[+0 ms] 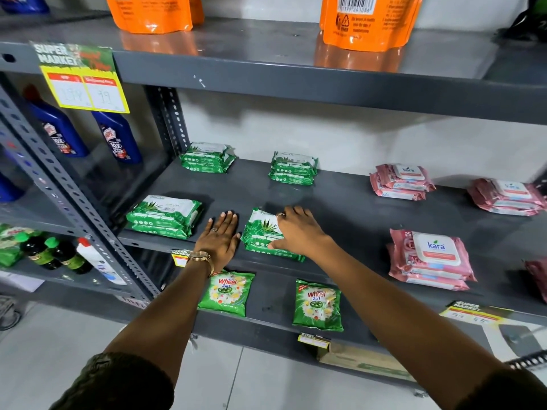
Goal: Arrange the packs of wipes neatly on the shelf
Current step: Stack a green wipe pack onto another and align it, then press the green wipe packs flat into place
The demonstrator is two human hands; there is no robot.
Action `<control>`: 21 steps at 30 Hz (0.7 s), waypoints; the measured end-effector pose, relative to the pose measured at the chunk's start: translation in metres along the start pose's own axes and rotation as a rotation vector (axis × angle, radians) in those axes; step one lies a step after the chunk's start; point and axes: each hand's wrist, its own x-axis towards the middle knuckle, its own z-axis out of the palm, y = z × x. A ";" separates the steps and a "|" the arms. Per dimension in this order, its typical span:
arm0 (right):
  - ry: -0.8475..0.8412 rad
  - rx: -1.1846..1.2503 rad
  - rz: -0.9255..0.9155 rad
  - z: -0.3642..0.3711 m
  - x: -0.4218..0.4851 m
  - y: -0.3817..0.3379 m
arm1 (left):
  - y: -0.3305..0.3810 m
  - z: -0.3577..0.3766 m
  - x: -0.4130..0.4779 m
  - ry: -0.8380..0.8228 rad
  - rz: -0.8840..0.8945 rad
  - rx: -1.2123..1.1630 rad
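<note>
Green wipes stack (268, 235) under right hand (299, 229) grip, left hand (220, 236) flat, fingers apart

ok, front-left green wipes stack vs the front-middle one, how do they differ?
The front-left green stack sits untouched and squared to the shelf edge; the front-middle green stack is skewed, its top pack not lined up with those below. The right hand rests on the middle stack and the left hand lies flat beside it. Both are green aloe-print packs.

I count: green wipes stacks (165, 216), four; pink wipes stacks (429, 258), three; Wheel sachets (226, 292), two; orange pouches (370, 22), two.
</note>
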 end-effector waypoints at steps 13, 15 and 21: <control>-0.061 -0.002 0.005 -0.002 -0.005 0.000 | -0.003 -0.007 0.005 -0.112 -0.006 -0.110; -0.061 0.009 0.018 0.000 -0.008 0.001 | -0.004 -0.009 0.010 -0.138 -0.058 -0.244; 0.136 0.172 0.148 0.006 -0.041 0.027 | 0.035 -0.060 0.002 0.430 -0.403 -0.819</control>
